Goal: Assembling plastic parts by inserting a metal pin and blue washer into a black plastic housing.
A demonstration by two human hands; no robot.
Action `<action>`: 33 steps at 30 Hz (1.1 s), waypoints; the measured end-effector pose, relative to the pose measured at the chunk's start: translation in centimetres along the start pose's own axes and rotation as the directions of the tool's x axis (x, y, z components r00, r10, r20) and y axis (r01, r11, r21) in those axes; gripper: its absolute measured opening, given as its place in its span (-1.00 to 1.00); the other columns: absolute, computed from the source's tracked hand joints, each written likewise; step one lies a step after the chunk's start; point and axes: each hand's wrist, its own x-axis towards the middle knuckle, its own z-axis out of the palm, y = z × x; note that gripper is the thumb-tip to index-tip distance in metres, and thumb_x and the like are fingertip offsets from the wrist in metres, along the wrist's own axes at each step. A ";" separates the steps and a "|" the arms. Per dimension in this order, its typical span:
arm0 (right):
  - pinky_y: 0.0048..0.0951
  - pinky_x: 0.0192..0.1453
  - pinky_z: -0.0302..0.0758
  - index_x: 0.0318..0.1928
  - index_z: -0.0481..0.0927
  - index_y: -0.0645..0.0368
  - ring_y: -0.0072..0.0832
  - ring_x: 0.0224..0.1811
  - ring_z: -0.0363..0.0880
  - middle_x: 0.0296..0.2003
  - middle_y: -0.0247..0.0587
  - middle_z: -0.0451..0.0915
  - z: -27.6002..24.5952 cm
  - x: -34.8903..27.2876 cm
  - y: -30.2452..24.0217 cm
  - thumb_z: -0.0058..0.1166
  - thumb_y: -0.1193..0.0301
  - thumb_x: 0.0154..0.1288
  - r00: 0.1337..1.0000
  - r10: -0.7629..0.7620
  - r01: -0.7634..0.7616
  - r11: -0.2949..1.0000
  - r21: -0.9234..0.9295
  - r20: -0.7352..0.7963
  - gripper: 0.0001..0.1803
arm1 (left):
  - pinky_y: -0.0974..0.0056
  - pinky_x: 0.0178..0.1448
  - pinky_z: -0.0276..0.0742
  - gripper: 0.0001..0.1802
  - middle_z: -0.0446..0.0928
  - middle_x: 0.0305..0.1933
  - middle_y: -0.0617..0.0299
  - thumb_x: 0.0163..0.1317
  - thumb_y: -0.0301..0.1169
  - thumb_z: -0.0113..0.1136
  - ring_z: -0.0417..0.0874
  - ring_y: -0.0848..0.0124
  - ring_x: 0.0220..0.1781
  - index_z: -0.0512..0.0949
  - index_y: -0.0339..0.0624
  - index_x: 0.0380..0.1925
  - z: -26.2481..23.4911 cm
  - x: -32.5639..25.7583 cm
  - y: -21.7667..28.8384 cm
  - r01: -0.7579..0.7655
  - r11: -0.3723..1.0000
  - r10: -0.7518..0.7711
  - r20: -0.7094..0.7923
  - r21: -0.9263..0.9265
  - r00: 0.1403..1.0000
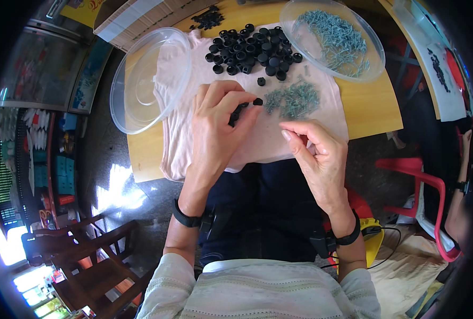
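Between the thumb and forefinger of my left hand (215,125) is a small black plastic cap (257,101). More small black pieces (238,112) show behind that hand's fingers; whether it touches them I cannot tell. My right hand (320,159) is off to the right, its thumb and forefinger pinched together. What sits in that pinch, if anything, is too small to make out. A loose pile of small silvery screws (296,100) lies on the pink cloth (194,69) just beyond my hands. Farther back is a heap of black round caps (255,50), with one single cap (261,81) apart from it.
A clear round plastic tray of screws (377,58) stands at the back right. Another clear plastic tray (120,106) is at the left. Behind are a cardboard box (140,24) and tiny black parts (208,18). A red chair (433,183) stands at right, a wooden chair (95,260) at left.
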 end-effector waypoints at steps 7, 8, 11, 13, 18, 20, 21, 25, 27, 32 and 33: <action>-0.70 -0.47 0.47 -0.05 0.60 0.25 -0.71 -0.30 0.49 -0.29 -0.37 0.61 -0.3 -0.8 -0.1 0.07 0.35 0.39 0.895 0.287 -0.443 0.658 0.610 0.341 -0.75 | 0.32 -0.08 0.44 -0.70 0.49 -0.15 0.17 -0.06 -0.49 0.44 0.52 0.36 -0.11 0.69 -0.13 -0.24 -0.9 -3.2 0.8 -0.005 0.904 0.019 0.030 -0.427 0.999; -0.69 -0.46 0.49 -0.06 0.61 0.24 -0.70 -0.28 0.51 -0.28 -0.35 0.62 -0.5 -0.9 0.1 0.08 0.36 0.38 0.879 0.267 -0.472 0.608 0.638 0.396 -0.76 | 0.33 -0.08 0.44 -0.71 0.49 -0.14 0.18 -0.06 -0.48 0.44 0.52 0.36 -0.10 0.69 -0.13 -0.24 -0.9 -3.5 0.8 0.007 0.889 0.015 0.045 -0.457 0.999; -0.69 -0.44 0.52 -0.06 0.61 0.24 -0.68 -0.26 0.54 -0.25 -0.32 0.63 -0.9 -1.1 0.6 0.11 0.37 0.35 0.850 0.271 -0.524 0.527 0.669 0.453 -0.76 | 0.35 -0.08 0.43 -0.69 0.49 -0.13 0.18 -0.06 -0.45 0.46 0.50 0.37 -0.10 0.69 -0.13 -0.24 -0.6 -3.8 0.7 0.000 0.856 0.022 0.036 -0.517 0.999; -0.69 -0.44 0.53 -0.06 0.61 0.24 -0.68 -0.25 0.55 -0.24 -0.31 0.64 -1.1 -1.2 0.7 0.13 0.37 0.34 0.835 0.282 -0.548 0.490 0.678 0.472 -0.75 | 0.34 -0.09 0.43 -0.69 0.49 -0.13 0.19 -0.07 -0.45 0.46 0.50 0.37 -0.11 0.69 -0.13 -0.23 -0.3 -3.7 0.7 -0.015 0.855 0.038 0.033 -0.519 0.999; -0.65 -0.40 0.57 -0.11 0.61 0.28 -0.65 -0.31 0.58 -0.24 -0.30 0.64 -1.8 -1.2 0.8 0.18 0.43 0.30 0.862 0.348 -0.506 0.562 0.655 0.368 -0.78 | 0.28 -0.09 0.43 -0.68 0.51 -0.10 0.25 -0.06 -0.46 0.44 0.50 0.34 -0.11 0.69 -0.09 -0.22 -0.9 -2.3 1.3 -0.040 0.937 0.094 0.139 -0.347 0.986; -0.64 -0.39 0.58 -0.15 0.61 0.29 -0.64 -0.34 0.59 -0.26 -0.30 0.64 -1.7 -1.1 0.6 0.19 0.49 0.26 0.918 0.319 -0.397 0.722 0.567 0.236 -0.82 | 0.25 -0.10 0.41 -0.71 0.55 -0.14 0.29 -0.04 -0.45 0.41 0.51 0.32 -0.15 0.69 -0.08 -0.23 -0.5 -1.4 0.9 -0.031 0.951 0.068 0.111 -0.306 0.991; -0.63 -0.39 0.59 -0.18 0.60 0.29 -0.63 -0.37 0.60 -0.29 -0.30 0.63 -1.6 -1.1 0.6 0.20 0.55 0.22 0.959 0.261 -0.283 0.852 0.441 0.112 -0.84 | 0.28 -0.10 0.44 -0.74 0.57 -0.17 0.26 0.00 -0.46 0.38 0.54 0.32 -0.16 0.68 -0.11 -0.23 -0.5 -0.6 1.1 -0.080 0.986 0.096 0.107 -0.145 0.990; -0.57 -0.43 0.58 -0.28 0.56 0.24 -0.54 -0.42 0.63 -0.41 -0.23 0.57 -0.8 -0.4 0.9 0.24 0.67 0.05 0.996 -0.067 0.067 0.998 -0.005 -0.056 -0.79 | 0.27 -0.11 0.48 -0.81 0.60 -0.27 0.23 0.06 -0.49 0.32 0.57 0.27 -0.21 0.68 -0.14 -0.27 0.9 0.7 1.0 -0.086 0.995 0.080 0.103 0.058 0.992; -0.55 -0.44 0.58 -0.29 0.55 0.23 -0.50 -0.43 0.63 -0.41 -0.22 0.57 -0.6 -0.4 1.2 0.24 0.67 0.03 0.995 -0.090 0.086 0.994 -0.070 -0.045 -0.79 | 0.25 -0.12 0.48 -0.82 0.60 -0.27 0.22 0.06 -0.49 0.32 0.58 0.27 -0.22 0.68 -0.15 -0.28 1.4 0.8 0.9 -0.098 0.991 0.088 0.101 0.090 0.991; -0.50 -0.44 0.58 -0.30 0.54 0.21 -0.42 -0.43 0.64 -0.44 -0.21 0.56 -0.5 -0.3 1.5 0.24 0.67 0.01 0.994 -0.110 0.105 0.978 -0.180 -0.018 -0.78 | 0.27 -0.12 0.49 -0.85 0.59 -0.28 0.19 0.06 -0.53 0.31 0.59 0.27 -0.26 0.65 -0.20 -0.31 1.5 0.7 0.9 -0.117 0.987 0.103 0.126 0.112 0.987; -0.50 -0.44 0.58 -0.30 0.54 0.21 -0.42 -0.43 0.64 -0.44 -0.21 0.56 -0.5 -0.3 1.4 0.24 0.67 0.01 0.994 -0.110 0.105 0.978 -0.179 -0.018 -0.78 | 0.27 -0.12 0.49 -0.85 0.59 -0.28 0.19 0.06 -0.53 0.31 0.59 0.27 -0.26 0.65 -0.20 -0.31 1.5 0.6 0.9 -0.117 0.987 0.103 0.126 0.113 0.987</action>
